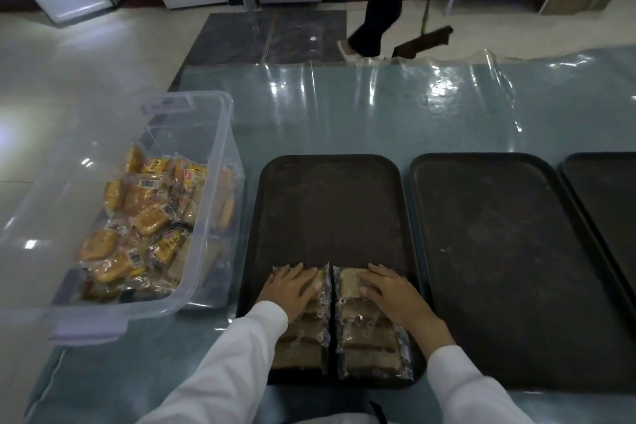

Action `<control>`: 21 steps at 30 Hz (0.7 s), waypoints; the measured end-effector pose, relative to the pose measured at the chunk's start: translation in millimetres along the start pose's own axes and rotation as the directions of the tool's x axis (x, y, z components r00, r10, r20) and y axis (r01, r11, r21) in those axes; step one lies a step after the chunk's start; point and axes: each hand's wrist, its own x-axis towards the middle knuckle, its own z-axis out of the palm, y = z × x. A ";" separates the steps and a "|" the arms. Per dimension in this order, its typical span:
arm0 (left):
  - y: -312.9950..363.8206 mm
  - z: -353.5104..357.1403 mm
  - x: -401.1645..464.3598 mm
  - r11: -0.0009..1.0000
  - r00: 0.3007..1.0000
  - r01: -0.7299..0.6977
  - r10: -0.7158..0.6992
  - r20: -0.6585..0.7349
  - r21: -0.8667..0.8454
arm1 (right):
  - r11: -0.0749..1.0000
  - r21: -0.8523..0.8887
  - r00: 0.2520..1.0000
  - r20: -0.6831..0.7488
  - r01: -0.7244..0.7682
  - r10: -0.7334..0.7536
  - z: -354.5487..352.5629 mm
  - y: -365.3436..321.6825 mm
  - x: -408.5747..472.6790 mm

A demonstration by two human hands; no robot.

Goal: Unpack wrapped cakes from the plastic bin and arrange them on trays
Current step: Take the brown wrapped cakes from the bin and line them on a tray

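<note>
A clear plastic bin (213, 134) at the left holds several wrapped cakes (151, 217) in yellow-printed film. On the near end of the left dark tray (330, 203) lie two columns of wrapped cakes, a left column (303, 351) and a right column (368, 351), with a narrow gap between them. My left hand (292, 289) rests flat with straight fingers on the far cakes of the left column. My right hand (392, 293) lies flat on the far cakes of the right column. Both hands cover the cakes under them.
A second dark tray (509, 251) sits right of the first, and a third tray (605, 203) shows at the right edge. The table (378, 107) has a glossy plastic cover. Beyond it a person (375, 0) sweeps the floor with a broom (426, 38).
</note>
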 end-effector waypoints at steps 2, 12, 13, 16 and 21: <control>1.8 -1.5 -2.5 1.000 1.000 -0.009 0.010 -0.003 0.028 | 1.000 0.007 0.999 -0.036 0.008 -0.008 -1.6 -3.0 -2.9; 16.2 -43.1 -56.6 0.998 0.994 -0.069 0.069 -0.081 -0.001 | 0.995 0.035 0.968 -0.239 0.088 -0.077 -21.1 -32.8 -6.9; 17.9 -51.6 -65.0 0.997 0.993 -0.078 0.080 -0.086 0.027 | 0.993 0.069 0.959 -0.274 0.099 -0.076 -28.2 -44.2 -8.0; 19.8 -75.9 -88.9 0.972 0.966 -0.159 0.190 -0.177 0.174 | 0.974 0.126 0.924 -0.359 0.188 -0.132 -45.2 -74.5 -4.6; 9.9 -116.2 -126.7 0.958 0.852 -0.255 0.285 -0.440 0.128 | 0.921 0.233 0.875 -0.449 0.312 -0.182 -69.4 -135.4 -0.7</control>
